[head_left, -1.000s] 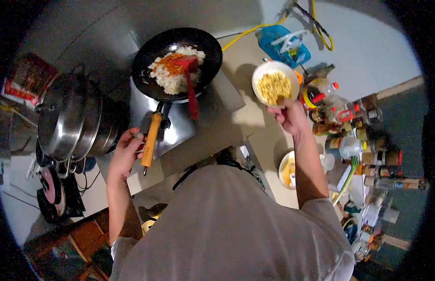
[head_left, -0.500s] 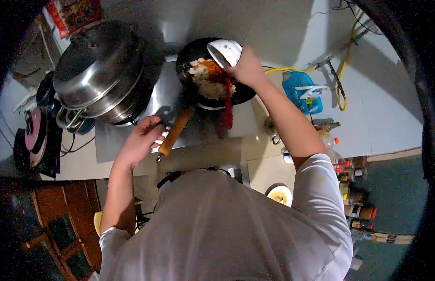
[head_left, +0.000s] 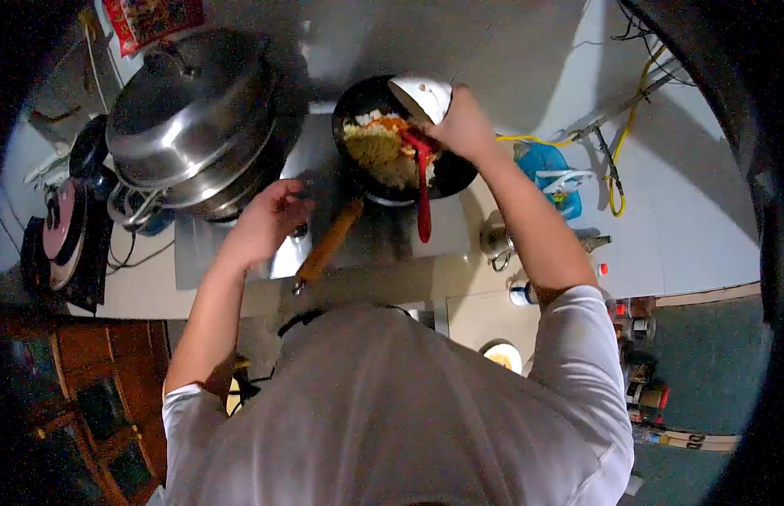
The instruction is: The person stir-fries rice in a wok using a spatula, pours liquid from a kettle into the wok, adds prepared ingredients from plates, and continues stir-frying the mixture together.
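My right hand (head_left: pixel 464 126) grips a white bowl (head_left: pixel 427 99), tipped on its side over the right part of a black wok (head_left: pixel 455 173). Pale food with orange-red and brownish patches (head_left: pixel 375 145) lies in the wok. A red spatula (head_left: pixel 424 202) rests in it, handle toward me. The wok's wooden handle (head_left: pixel 331 244) points down and left. My left hand (head_left: pixel 269 221) hovers over the stove, left of that handle, with its fingers loosely apart and nothing visible in them.
A large lidded steel steamer (head_left: pixel 189 118) stands left of the wok. Farther left is a pink round appliance (head_left: pixel 63 221). Right of the wok are a metal cup (head_left: pixel 495 242), a blue basket (head_left: pixel 544 164) and a yellow hose (head_left: pixel 619 160). Several bottles and jars line the right edge.
The bowl is tipped further over the wok, and more brownish food shows on the left side of the wok. My left hand has moved up, away from the wooden handle. The view has shifted slightly.
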{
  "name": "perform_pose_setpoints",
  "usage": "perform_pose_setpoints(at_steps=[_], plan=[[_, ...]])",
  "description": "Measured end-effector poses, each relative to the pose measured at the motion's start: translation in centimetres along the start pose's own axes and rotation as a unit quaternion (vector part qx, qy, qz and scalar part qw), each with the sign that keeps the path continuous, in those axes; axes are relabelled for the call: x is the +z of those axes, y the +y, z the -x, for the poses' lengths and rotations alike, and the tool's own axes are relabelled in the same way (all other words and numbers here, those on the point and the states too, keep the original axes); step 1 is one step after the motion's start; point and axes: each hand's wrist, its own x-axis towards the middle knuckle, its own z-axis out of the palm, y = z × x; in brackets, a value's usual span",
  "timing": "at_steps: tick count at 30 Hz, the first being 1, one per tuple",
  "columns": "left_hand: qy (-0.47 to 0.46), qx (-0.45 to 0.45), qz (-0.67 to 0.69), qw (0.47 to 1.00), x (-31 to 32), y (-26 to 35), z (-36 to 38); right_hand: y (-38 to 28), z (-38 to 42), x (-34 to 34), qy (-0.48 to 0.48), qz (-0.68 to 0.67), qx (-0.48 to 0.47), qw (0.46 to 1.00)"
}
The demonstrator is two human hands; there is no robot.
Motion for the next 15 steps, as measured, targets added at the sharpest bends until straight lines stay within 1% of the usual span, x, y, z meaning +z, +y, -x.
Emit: perform_pose_setpoints(at_steps=[1, 2, 3, 4, 5, 6, 7, 8, 9, 10, 11, 12, 13, 14, 15], plan=[[0.001, 0.010, -0.003, 1.000, -0.4, -0.8, -1.9, 0.2, -0.9, -0.4, 0.010, 0.002, -0.002, 1.000], [-0.006, 0.024, 0.062, 0.998, -0.3, -2.2, -3.2, 0.9, -0.7, -0.3, 0.021, -0.027, 0.026, 0.999], [-0.009, 0.013, 0.091, 0.996, 0.3, -1.6, -3.3, 1.4, -0.2, -0.2, 0.032, -0.058, 0.057, 0.996], [-0.012, 0.003, 0.120, 0.993, 0.9, -1.0, -3.4, 1.9, -0.2, -0.2, 0.038, -0.057, 0.058, 0.996], [-0.014, -0.008, 0.148, 0.989, 1.5, -0.4, -3.6, 2.4, 0.2, -0.2, -0.003, -0.234, 0.105, 0.967], [-0.009, -0.011, 0.173, 0.985, 2.1, -0.1, -3.8, 2.9, 0.6, -0.3, -0.042, -0.403, 0.145, 0.903], [-0.016, 0.032, 0.111, 0.993, 2.4, 0.3, -3.8, 3.6, 0.7, -0.3, -0.078, -0.558, 0.177, 0.807], [-0.017, 0.075, 0.050, 0.996, 2.7, 0.6, -3.7, 4.8, 0.8, -0.1, -0.107, -0.606, 0.195, 0.764], [-0.023, 0.077, 0.047, 0.996, 3.0, 1.1, -3.7, 5.0, 1.3, -0.5, -0.100, -0.607, 0.196, 0.763], [-0.024, 0.029, 0.161, 0.986, 3.5, 1.6, -3.7, 5.1, 2.0, -0.6, -0.106, -0.652, 0.198, 0.724], [-0.023, -0.022, 0.272, 0.962, 3.7, 2.1, -3.7, 5.0, 2.5, -0.7, -0.112, -0.696, 0.198, 0.681], [-0.029, -0.022, 0.268, 0.963, 3.8, 2.5, -3.7, 5.1, 2.7, -0.7, -0.112, -0.701, 0.201, 0.675], [-0.031, -0.011, 0.135, 0.990, 3.9, 2.8, -3.6, 5.1, 3.0, -0.7, -0.107, -0.703, 0.204, 0.672], [-0.035, 0.001, -0.001, 0.999, 4.1, 2.9, -3.5, 5.0, 3.3, -0.6, -0.108, -0.724, 0.222, 0.644], [-0.042, 0.001, -0.005, 0.999, 4.2, 2.7, -3.5, 5.0, 3.4, -0.5, -0.109, -0.744, 0.238, 0.615]])
